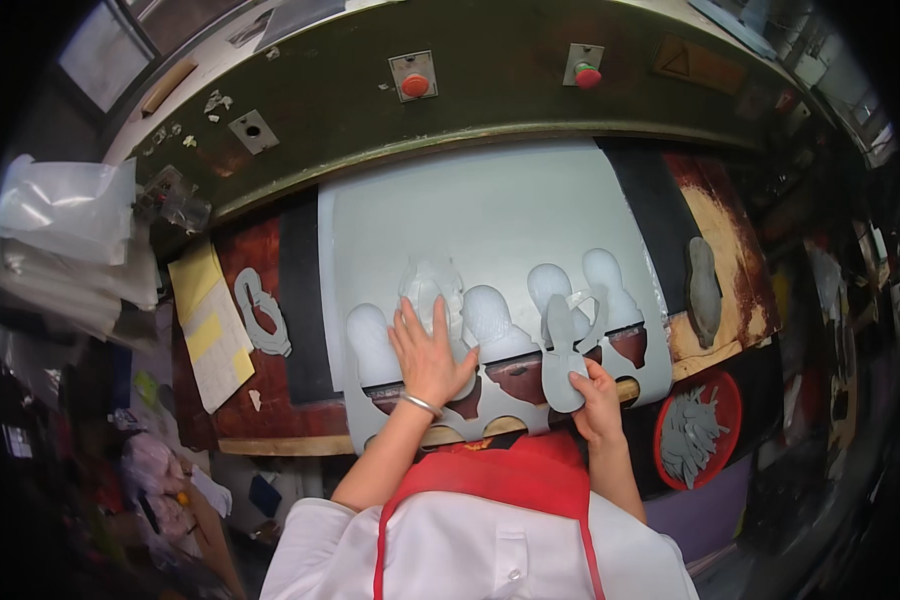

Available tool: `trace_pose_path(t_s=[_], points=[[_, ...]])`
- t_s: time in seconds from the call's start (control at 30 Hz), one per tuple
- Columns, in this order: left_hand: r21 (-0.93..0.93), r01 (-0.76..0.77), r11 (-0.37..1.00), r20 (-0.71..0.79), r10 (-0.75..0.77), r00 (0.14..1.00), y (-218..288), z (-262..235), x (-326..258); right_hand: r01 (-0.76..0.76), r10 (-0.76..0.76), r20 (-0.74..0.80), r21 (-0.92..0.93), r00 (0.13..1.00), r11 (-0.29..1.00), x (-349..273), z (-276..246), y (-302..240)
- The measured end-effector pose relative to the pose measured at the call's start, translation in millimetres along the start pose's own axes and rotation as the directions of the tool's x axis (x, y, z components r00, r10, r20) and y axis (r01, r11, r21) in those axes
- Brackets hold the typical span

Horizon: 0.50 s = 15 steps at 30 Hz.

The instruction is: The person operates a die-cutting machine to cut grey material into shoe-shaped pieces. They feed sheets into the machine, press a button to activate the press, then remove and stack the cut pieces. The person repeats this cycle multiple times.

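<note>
A large grey sheet [490,205] lies across the work table, its near part cut through with several sole-shaped holes. My left hand [430,355] rests flat on it with fingers spread, a silvery bangle at the wrist. Under and beyond those fingertips is a pale, shiny sole-shaped outline [432,275], partly hidden by the hand. Lower right, my right hand [598,400] pinches the near end of a grey shoe-shaped cut piece [565,365] between thumb and fingers. That piece is held over the sheet's holed near edge and has a looped strap-like part at its far end.
Beyond the sheet stands a green machine beam [500,100] with a red button [415,85] and another [588,76]. A red basin [732,420] of grey offcuts sits right. A sole-shaped piece [704,290], a grey ring-like piece [260,312], papers [210,340] and plastic bags [65,215] flank the sheet.
</note>
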<state>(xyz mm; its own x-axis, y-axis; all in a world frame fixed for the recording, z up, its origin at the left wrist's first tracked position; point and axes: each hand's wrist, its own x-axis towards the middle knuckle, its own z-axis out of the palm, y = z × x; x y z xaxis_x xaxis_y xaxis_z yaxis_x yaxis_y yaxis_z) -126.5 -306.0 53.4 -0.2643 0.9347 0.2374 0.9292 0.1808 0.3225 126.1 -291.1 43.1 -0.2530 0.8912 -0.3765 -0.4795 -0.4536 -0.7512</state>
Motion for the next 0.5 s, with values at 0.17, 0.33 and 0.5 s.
trace_pose_path(t_s=[0.17, 0.33, 0.5], points=[[-0.135, -0.111, 0.985, -0.05, 0.105, 0.993, -24.7, -4.7, 33.3, 0.018, -0.018, -0.009, -0.031, 1.0, 0.999, -2.0, 2.2, 1.2], [-0.038, -0.078, 0.996, -0.047, 0.076, 0.996, -10.0, -27.5, 26.5, 0.034, -0.034, -0.015, -0.014, 0.999, 0.999, -7.0, 7.8, -2.6], [-0.697, 0.296, 0.653, 0.517, 0.173, 0.838, 44.7, -29.7, -9.9, 0.085, -0.087, 0.037, 0.066, 0.996, 0.994, -22.1, 27.1, -5.2]])
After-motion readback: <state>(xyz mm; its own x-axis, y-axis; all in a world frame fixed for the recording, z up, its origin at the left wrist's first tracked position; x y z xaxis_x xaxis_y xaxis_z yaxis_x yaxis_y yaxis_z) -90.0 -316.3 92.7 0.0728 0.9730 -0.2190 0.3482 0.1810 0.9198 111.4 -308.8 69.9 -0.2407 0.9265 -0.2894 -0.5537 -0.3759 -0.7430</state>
